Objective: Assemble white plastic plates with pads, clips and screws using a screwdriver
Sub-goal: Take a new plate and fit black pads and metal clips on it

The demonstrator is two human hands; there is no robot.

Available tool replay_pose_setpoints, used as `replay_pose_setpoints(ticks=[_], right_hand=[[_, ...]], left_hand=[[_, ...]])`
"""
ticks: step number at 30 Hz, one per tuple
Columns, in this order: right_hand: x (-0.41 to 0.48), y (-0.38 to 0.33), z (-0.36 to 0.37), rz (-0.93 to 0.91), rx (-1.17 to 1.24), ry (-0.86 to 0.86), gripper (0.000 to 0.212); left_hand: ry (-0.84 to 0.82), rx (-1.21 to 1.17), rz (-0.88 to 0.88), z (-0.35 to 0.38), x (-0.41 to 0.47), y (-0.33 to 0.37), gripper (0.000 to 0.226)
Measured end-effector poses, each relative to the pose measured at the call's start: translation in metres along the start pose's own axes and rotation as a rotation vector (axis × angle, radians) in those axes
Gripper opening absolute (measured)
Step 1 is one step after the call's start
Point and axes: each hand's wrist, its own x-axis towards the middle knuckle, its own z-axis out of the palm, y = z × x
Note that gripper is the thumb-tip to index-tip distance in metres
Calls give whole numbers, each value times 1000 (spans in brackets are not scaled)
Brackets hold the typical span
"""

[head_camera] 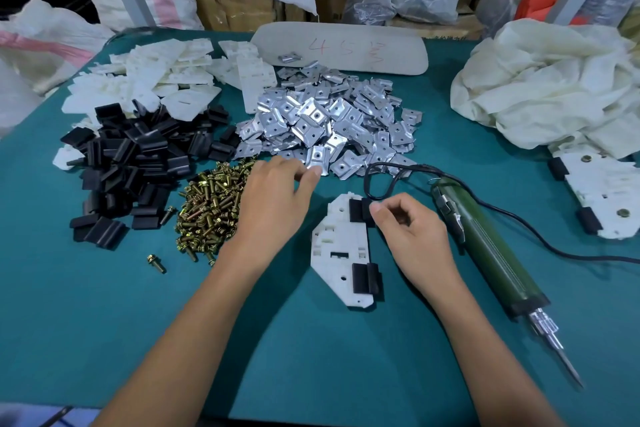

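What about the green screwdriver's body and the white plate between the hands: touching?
Apart. Head view: the right hand and bare teal mat separate the green screwdriver from the white plate.

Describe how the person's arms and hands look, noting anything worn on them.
No sleeves show: both arms are bare right to the picture's lower edge. The left hand and right hand wear no gloves, and no ring, watch, bracelet or marking is visible on either.

Matt white plastic plate (337, 246) with matt black pads (360, 279); shiny metal clips (332, 121); glossy brass-coloured screws (211, 208); smooth green screwdriver (485, 246); smooth teal desk (311, 357); crumpled white cloth (550, 80).
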Motion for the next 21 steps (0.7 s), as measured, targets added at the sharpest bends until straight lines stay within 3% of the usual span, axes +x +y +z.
replay_pose_setpoints(ticks=[2, 7, 11, 17, 21], right_hand=[[0, 0, -1, 1, -12, -4, 22], [1, 0, -2, 7, -6, 0, 22], [1, -1, -2, 13, 9, -1, 21], [1, -1, -2, 24, -1, -1, 21], [2, -3, -1, 29, -9, 2, 21]], left_hand=[[32, 48, 14, 1, 17, -1, 45], [-6, 203, 15, 19, 46, 3, 26], [-121, 300, -25, 29, 58, 4, 46], [-247, 196, -29, 19, 59, -4, 69], [-293, 230, -21, 18, 64, -3, 72]])
